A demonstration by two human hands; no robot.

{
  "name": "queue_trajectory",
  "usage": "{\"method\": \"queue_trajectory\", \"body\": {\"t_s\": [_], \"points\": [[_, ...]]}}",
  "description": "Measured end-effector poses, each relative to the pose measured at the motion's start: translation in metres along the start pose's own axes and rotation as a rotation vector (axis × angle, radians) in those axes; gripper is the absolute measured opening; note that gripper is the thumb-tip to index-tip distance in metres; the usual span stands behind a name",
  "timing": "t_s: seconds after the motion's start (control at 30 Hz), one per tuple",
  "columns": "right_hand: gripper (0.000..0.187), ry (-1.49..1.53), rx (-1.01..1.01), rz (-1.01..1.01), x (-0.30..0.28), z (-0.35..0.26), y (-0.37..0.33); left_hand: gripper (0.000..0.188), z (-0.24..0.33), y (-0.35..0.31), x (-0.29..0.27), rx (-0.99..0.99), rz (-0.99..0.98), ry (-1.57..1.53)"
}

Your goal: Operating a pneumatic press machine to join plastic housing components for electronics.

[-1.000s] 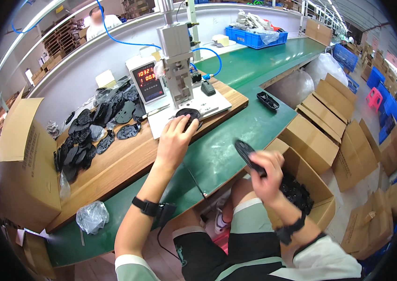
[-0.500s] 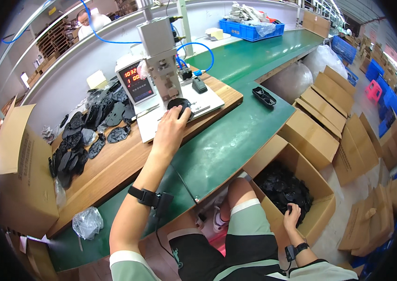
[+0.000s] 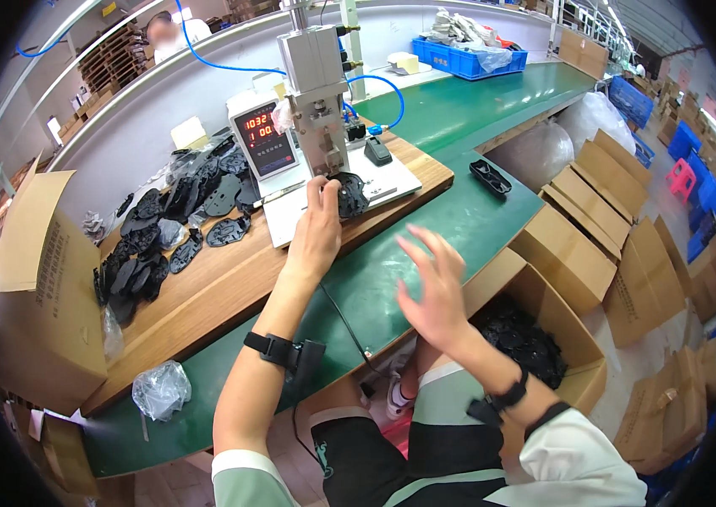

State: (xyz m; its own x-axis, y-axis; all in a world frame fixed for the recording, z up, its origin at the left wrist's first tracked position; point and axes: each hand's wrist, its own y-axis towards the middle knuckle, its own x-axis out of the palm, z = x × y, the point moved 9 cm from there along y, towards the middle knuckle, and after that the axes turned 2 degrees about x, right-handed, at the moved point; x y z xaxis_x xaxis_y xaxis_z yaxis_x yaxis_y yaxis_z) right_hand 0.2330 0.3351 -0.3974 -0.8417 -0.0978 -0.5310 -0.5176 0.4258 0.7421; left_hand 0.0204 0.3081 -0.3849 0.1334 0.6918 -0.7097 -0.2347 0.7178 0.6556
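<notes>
At the bench press (image 3: 311, 68), my left hand (image 3: 317, 226) pinches the near-left edge of a black plastic part (image 3: 351, 196). That part is tilted up over the white base plate (image 3: 286, 218), just under the press head. My right hand (image 3: 436, 291) is raised above the green bench edge, fingers spread, nothing in it, a little blurred. Below it to the right, an open cardboard box (image 3: 582, 380) holds many black plastic parts (image 3: 520, 338). A small black block (image 3: 377, 151) sits on the plate's far side.
Left of the controller with a red display (image 3: 263, 135), black parts (image 3: 206, 198) lie heaped on the wooden board (image 3: 231, 279). A black shell (image 3: 490, 177) rests on the green bench (image 3: 400, 245). Cardboard boxes (image 3: 37, 296) stand left and right; a blue crate (image 3: 468, 61) is farther back.
My right hand has risen out of the cardboard box, let go of what it held, and moved left over the bench edge. The black part under the press is now tilted up in my left hand.
</notes>
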Motion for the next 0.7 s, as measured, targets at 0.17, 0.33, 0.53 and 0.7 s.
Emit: {"method": "queue_trajectory", "body": {"t_s": [0.17,0.33,0.53,0.7], "points": [[0.044,-0.157,-0.139,-0.033,0.091,0.016,0.087,0.057,0.007,0.006,0.004,0.025,0.004,-0.044],[0.022,-0.144,-0.148,-0.083,0.102,0.018,0.108,0.071,-0.007,-0.023,-0.019,0.093,0.133,0.357],[0.029,-0.074,-0.169,-0.121,0.106,0.005,0.113,0.069,-0.163,-0.111,-0.055,-0.509,-0.082,0.177],[0.024,-0.112,-0.173,-0.096,0.101,0.021,0.110,0.066,-0.117,-0.125,-0.069,-0.462,-0.116,0.212]]}}
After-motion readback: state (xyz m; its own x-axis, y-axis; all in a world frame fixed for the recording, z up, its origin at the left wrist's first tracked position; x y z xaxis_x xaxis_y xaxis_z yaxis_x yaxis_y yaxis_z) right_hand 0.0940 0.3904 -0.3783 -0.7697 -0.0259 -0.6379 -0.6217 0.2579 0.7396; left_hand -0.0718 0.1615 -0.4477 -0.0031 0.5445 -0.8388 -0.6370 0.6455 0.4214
